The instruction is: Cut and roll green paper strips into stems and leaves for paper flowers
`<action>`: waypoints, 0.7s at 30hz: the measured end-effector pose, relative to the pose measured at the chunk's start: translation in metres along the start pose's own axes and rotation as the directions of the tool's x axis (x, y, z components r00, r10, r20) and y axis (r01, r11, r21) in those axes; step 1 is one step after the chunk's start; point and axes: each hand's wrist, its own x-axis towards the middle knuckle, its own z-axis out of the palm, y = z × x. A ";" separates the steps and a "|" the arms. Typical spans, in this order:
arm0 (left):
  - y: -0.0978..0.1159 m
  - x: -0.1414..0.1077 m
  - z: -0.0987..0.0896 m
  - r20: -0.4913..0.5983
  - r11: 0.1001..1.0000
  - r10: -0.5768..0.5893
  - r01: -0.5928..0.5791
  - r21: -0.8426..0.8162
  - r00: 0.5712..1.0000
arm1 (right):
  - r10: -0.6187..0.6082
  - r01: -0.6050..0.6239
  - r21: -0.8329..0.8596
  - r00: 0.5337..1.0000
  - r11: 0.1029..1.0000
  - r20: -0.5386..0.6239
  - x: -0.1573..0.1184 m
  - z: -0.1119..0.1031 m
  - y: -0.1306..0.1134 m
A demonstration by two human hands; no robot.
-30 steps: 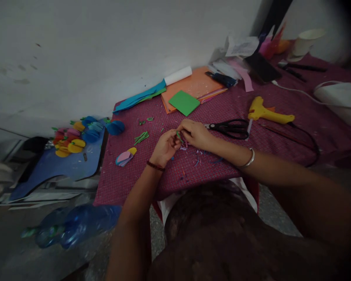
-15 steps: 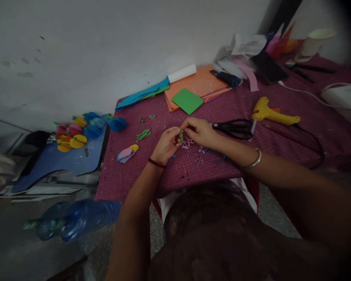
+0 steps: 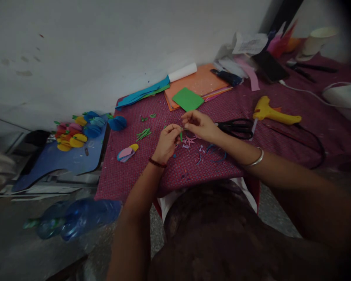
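Between thumb and fingers my left hand (image 3: 167, 143) pinches a small green paper piece (image 3: 181, 136) above the cloth-covered table (image 3: 114, 171). My right hand (image 3: 200, 125) is closed beside it, thumb and forefinger at a thin strip near the left fingertips. Pink and purple paper scraps (image 3: 188, 141) lie under the hands. To the left are green strips (image 3: 143, 134), small green curls (image 3: 152, 115) and a stack of oval paper pieces (image 3: 127, 152). Black-handled scissors (image 3: 236, 128) rest by my right wrist.
A yellow glue gun (image 3: 276, 112) with its cord lies on the right. Behind the hands are a green paper square (image 3: 188, 99), orange sheets (image 3: 203, 80) and a cutter (image 3: 226, 77). Colourful paper ornaments (image 3: 77, 138) sit on a blue surface at left.
My right hand has moved slightly up and right, a little away from the left fingertips, and a thin strip now shows between the hands. The green piece stays in my left hand.
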 end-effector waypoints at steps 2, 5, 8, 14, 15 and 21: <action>-0.002 0.001 -0.001 -0.024 0.996 0.085 -0.084 0.036 0.996 | 0.130 -0.114 0.189 0.989 0.975 -0.075 0.002 -0.002 -0.002; -0.005 0.004 -0.003 -0.041 0.976 0.204 -0.200 0.083 0.978 | 0.390 -0.377 0.402 0.919 0.834 0.052 0.002 -0.006 -0.004; -0.006 0.004 -0.005 -0.014 0.940 0.311 -0.306 0.149 0.950 | 0.479 -0.535 0.488 0.842 0.689 0.247 0.001 -0.008 -0.003; 0.000 -0.004 -0.001 0.047 0.884 0.361 -0.357 0.300 0.932 | 0.484 -0.481 0.731 0.843 0.485 0.234 0.004 -0.007 0.004; 0.000 -0.004 0.000 0.056 0.883 0.349 -0.348 0.315 0.936 | 0.476 -0.482 0.720 0.847 0.498 0.237 0.004 -0.006 0.005; 0.002 -0.006 0.004 0.071 0.868 0.348 -0.350 0.351 0.935 | 0.391 -0.454 0.521 0.890 0.723 0.234 0.000 -0.003 0.002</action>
